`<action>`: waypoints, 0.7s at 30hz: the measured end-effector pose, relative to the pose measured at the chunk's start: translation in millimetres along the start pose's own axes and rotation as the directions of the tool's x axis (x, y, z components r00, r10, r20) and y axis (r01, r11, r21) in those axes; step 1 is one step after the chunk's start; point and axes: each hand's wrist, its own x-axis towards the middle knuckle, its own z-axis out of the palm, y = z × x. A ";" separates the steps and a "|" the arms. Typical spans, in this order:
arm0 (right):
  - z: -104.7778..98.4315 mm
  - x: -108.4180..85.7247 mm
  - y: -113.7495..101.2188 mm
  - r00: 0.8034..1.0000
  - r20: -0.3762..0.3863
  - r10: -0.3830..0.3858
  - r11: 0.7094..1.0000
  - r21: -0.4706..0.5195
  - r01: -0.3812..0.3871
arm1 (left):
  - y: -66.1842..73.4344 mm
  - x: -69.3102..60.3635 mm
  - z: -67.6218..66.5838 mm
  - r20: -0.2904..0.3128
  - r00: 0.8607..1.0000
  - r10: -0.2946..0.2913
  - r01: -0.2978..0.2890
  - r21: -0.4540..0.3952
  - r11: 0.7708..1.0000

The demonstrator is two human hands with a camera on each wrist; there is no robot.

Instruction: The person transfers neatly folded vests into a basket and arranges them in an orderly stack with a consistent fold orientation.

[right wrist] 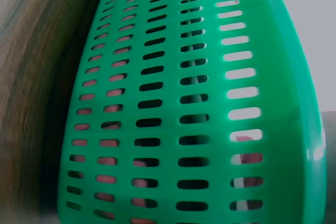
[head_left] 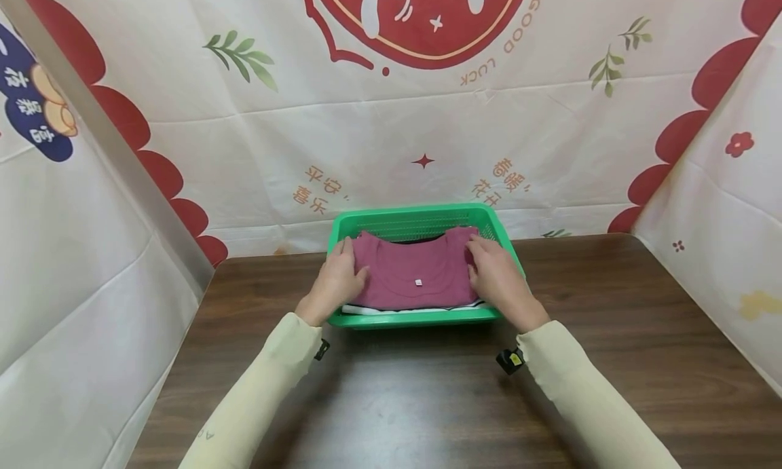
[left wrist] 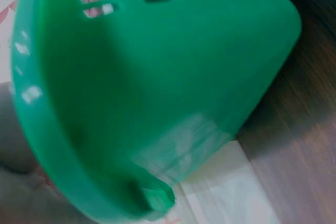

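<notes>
A folded dark pink shirt (head_left: 403, 269) with a small white label at its neckline lies in a green plastic basket (head_left: 421, 317). Other folded cloth (head_left: 366, 311), white with dark edges, shows beneath it along the front. My left hand (head_left: 337, 279) rests on the shirt's left side, thumb spread inward and fingers extended toward the back. At the opposite side my right hand (head_left: 497, 272) touches the shirt's right edge with its fingertips. Both wrist views are filled mostly by the basket's outside: a smooth corner (left wrist: 173, 61) on the left, a slotted wall (right wrist: 157, 98) on the right.
The basket stands at the back of a brown wooden table (head_left: 403, 401), close to a white patterned cloth backdrop (head_left: 391, 143). Similar white cloth hangs on the left (head_left: 73, 272) and right sides. A small black device (head_left: 510, 360) sits at the right wrist.
</notes>
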 end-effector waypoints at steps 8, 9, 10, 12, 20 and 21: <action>2.6 4.0 -6.3 0.973 0.210 -0.098 0.983 -0.130 0.127 | 7.0 -5.7 6.5 0.150 0.984 0.097 -0.133 0.248 0.960; 3.3 3.9 -5.5 0.966 0.245 -0.084 0.985 -0.128 0.118 | 6.6 -6.3 7.8 0.176 0.980 0.087 -0.132 0.260 0.957; 4.4 3.6 -4.3 0.958 0.278 -0.066 0.986 -0.129 0.105 | 6.3 -6.7 9.1 0.204 0.976 0.073 -0.128 0.271 0.954; 5.5 2.8 -1.8 0.944 0.328 -0.034 0.989 -0.127 0.080 | 5.9 -7.5 10.9 0.239 0.969 0.053 -0.121 0.280 0.952; 9.6 2.8 5.5 0.910 0.414 0.020 0.996 -0.090 0.020 | 5.0 -9.0 12.6 0.257 0.966 0.044 -0.125 0.308 0.943; 10.0 3.2 5.7 0.908 0.419 0.021 0.996 -0.089 0.018 | 4.7 -8.9 13.2 0.259 0.965 0.041 -0.125 0.314 0.941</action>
